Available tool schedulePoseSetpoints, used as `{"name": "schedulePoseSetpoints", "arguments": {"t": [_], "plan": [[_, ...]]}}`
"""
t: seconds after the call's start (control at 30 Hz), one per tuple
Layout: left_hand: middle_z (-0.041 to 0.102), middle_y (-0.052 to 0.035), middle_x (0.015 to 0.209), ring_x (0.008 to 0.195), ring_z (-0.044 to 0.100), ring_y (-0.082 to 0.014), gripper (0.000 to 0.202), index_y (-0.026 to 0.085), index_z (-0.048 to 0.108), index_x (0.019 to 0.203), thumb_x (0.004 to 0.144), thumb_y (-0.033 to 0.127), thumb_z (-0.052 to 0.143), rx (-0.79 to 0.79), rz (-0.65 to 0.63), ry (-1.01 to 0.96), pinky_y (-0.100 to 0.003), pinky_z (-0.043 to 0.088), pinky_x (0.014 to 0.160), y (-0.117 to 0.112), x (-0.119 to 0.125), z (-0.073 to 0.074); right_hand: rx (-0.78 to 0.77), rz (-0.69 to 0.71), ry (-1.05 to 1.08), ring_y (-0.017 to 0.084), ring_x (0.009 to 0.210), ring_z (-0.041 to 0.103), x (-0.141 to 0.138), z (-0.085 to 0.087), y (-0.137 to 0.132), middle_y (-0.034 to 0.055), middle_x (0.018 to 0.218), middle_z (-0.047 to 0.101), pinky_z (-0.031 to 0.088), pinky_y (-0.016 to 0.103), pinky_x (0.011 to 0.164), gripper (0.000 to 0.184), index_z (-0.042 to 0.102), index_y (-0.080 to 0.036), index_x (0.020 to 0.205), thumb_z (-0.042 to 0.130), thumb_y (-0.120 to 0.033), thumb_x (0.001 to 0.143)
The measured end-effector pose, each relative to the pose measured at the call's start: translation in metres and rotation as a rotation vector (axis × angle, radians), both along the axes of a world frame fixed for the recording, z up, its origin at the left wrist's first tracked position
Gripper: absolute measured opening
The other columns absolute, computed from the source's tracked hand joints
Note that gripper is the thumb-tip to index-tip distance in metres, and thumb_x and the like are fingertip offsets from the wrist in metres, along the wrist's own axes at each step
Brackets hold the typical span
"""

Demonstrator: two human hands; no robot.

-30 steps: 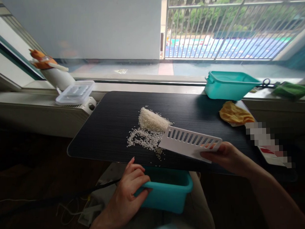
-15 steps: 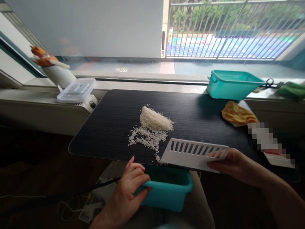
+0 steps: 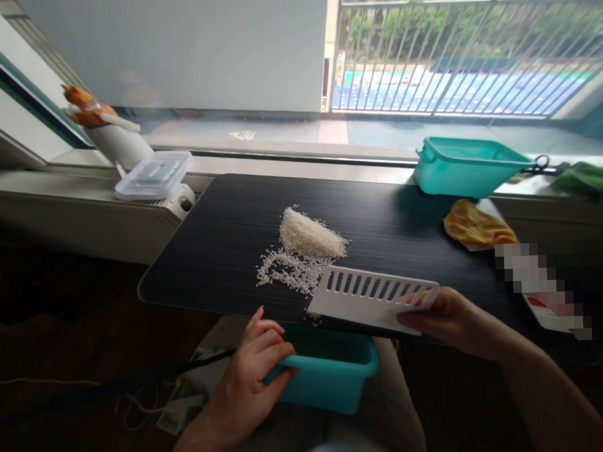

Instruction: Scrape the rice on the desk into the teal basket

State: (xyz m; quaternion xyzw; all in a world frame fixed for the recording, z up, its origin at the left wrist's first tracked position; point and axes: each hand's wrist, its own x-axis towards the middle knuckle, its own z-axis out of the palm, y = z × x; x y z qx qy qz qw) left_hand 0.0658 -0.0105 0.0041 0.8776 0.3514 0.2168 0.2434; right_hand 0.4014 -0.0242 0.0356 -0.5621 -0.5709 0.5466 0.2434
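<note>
Our right hand pinches the scraper, left hand the basin; rice remains at 12 o'clock, basin contents unclear.

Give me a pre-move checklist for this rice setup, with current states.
1. Right hand gripping the white slotted scraper: ok, held at its right end.
2. Left hand on the lower teal bin: ok, fingers over the rim, thumb outside.
3. Lower bin at the near edge of the black table: ok, its opening is below the tabletop.
4. Rice in one heap: not ok, loose grains lie spread on the near side.
5. Scraper edge touching the tabletop: cannot tell from this angle.
6. Lower bin contents: cannot tell, the inside is dark.
</note>
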Motion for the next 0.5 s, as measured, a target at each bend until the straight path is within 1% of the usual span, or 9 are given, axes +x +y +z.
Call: {"name": "schedulePoseSetpoints", "arguments": {"t": [0.07,0.1,0.2,0.27,0.33,0.43,0.5], "plan": [[0.06,-0.0004,0.079,0.1,0.052,-0.019,0.016,0.019,0.058,0.089,0.079,0.007,0.055,-0.002,0.0,0.004,-0.055,0.022,0.111,0.0,-0.001,0.0,-0.005,0.019,0.006,0.026,0.091,0.068,-0.001,0.001,0.001,0.005,0.098,0.074,0.055,0.033,0.08,0.028,0.073,-0.021,0.1,0.064,-0.039,0.08],[0.06,-0.0004,0.079,0.1,0.052,-0.019,0.015,0.019,0.059,0.088,0.079,0.007,0.055,-0.001,0.002,0.005,-0.055,0.022,0.11,0.001,-0.002,0.0,0.014,0.005,-0.01,0.027,0.09,0.068,0.0,0.002,0.002,0.0052,0.097,0.074,0.055,0.033,0.079,0.028,0.073,-0.021,0.098,0.065,-0.039,0.079],[0.061,-0.0002,0.078,0.098,0.053,-0.0187,0.015,0.019,0.059,0.087,0.079,0.008,0.053,0.006,0.013,0.006,-0.055,0.024,0.11,0.002,-0.002,0.001,0.107,-0.097,-0.075,0.028,0.088,0.068,0.004,0.0,0.008,0.0059,0.094,0.075,0.056,0.034,0.077,0.028,0.075,-0.019,0.09,0.066,-0.041,0.077],[0.061,0.0001,0.077,0.096,0.054,-0.0185,0.016,0.019,0.06,0.086,0.078,0.008,0.053,0.012,0.024,0.004,-0.054,0.025,0.11,0.002,-0.001,0.001,0.128,-0.135,-0.097,0.028,0.087,0.068,0.005,-0.002,0.011,0.0063,0.093,0.075,0.056,0.035,0.076,0.028,0.075,-0.018,0.086,0.067,-0.043,0.075],[0.061,0.0001,0.077,0.096,0.055,-0.0186,0.016,0.019,0.061,0.086,0.078,0.008,0.053,0.011,0.031,0.004,-0.054,0.026,0.11,0.003,-0.001,0.002,0.103,-0.105,-0.093,0.028,0.085,0.068,0.004,-0.003,0.012,0.0065,0.091,0.075,0.056,0.035,0.075,0.03,0.075,-0.018,0.087,0.066,-0.044,0.076],[0.062,0.0,0.077,0.097,0.055,-0.0189,0.015,0.019,0.061,0.086,0.078,0.009,0.054,0.007,0.035,0.001,-0.054,0.025,0.11,0.003,-0.002,0.002,0.039,-0.019,-0.065,0.028,0.087,0.068,0.002,-0.002,0.009,0.006,0.092,0.075,0.056,0.036,0.078,0.032,0.074,-0.019,0.096,0.065,-0.044,0.077],[0.062,0.0003,0.076,0.097,0.055,-0.0189,0.014,0.02,0.061,0.085,0.078,0.01,0.054,0.007,0.038,0.0,-0.054,0.025,0.11,0.004,-0.003,0.002,0.028,-0.01,-0.06,0.028,0.087,0.067,0.003,-0.001,0.007,0.0061,0.092,0.075,0.056,0.037,0.078,0.033,0.074,-0.019,0.097,0.066,-0.043,0.077]]}}
